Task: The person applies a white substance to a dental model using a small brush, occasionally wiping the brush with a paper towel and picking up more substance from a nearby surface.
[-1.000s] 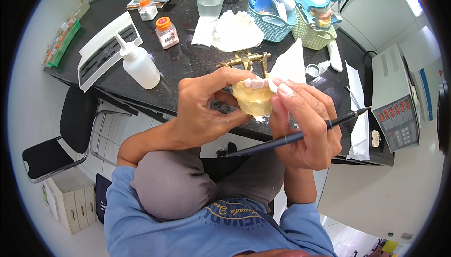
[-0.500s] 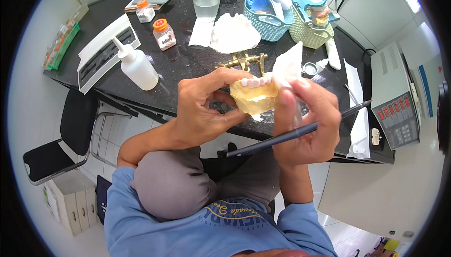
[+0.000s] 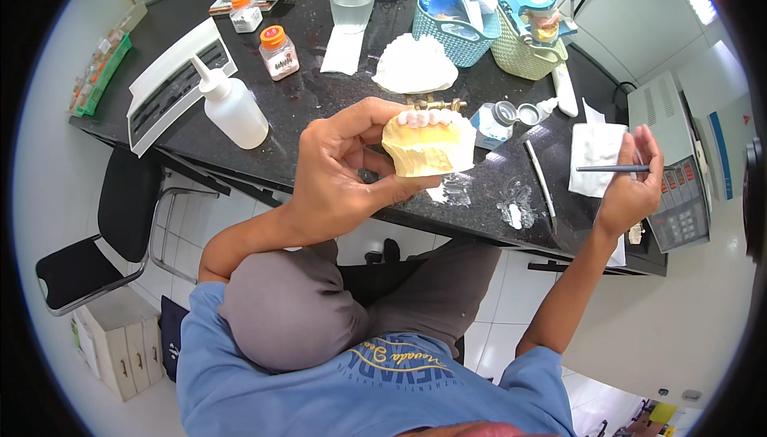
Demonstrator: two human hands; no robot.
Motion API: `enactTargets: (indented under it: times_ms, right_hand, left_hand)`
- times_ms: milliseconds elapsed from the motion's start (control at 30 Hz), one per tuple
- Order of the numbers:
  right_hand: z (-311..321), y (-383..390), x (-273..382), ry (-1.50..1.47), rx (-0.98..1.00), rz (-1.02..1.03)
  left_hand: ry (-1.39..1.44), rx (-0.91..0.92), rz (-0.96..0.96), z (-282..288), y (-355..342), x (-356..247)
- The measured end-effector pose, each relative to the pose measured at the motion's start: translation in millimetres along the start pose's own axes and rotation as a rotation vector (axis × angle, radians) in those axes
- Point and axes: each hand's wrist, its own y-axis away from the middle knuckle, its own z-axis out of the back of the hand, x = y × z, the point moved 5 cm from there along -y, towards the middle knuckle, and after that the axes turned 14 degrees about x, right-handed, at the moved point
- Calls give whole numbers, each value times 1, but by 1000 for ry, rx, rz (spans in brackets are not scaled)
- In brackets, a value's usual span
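My left hand (image 3: 343, 169) grips a yellow plaster dental model (image 3: 427, 149), thumb below and fingers behind. Along the model's upper edge runs a row of pinkish-white teeth (image 3: 427, 118). At the right, my right hand (image 3: 631, 185) has a slim dark-handled tool (image 3: 611, 168) between its thumb and fingers; its tip cannot be made out. A folded white tissue (image 3: 590, 137) lies beside that hand, partly under the tool. Behind the model shows part of a brass articulator (image 3: 438, 105), mostly hidden.
Beyond the model stand a small jar (image 3: 494, 127), a white tissue heap (image 3: 415, 65) and a glass of water (image 3: 352, 5). A squeeze bottle (image 3: 236, 113) and orange-capped jar (image 3: 279, 57) are left. A slim instrument (image 3: 540, 181) lies near white powder (image 3: 515, 213). Right is a control-panel machine (image 3: 679, 185).
My right hand has moved away rightward from the model, and the tissue it pressed there now lies on the counter. The tool stays in that hand; the left keeps the model, slightly turned.
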Motion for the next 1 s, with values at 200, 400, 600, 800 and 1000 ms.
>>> enactTargets:
  times_ms: [200,400,600,800,1000]
  right_hand:
    - [-20,23,45,-638,169,-58]
    - [-82,33,97,-1032,763,-121]
    - [-126,35,109,-1506,1212,-304]
    - [-117,43,115,-1460,1053,-347]
    - [-101,51,118,-1005,601,-195]
  left_hand:
    - [260,9,55,5,3,6]
    - [303,58,-15,14,10,4]
    - [469,173,-18,20,15,9]
    - [485,48,-20,28,10,15]
    - [540,-244,85,35,11,30]
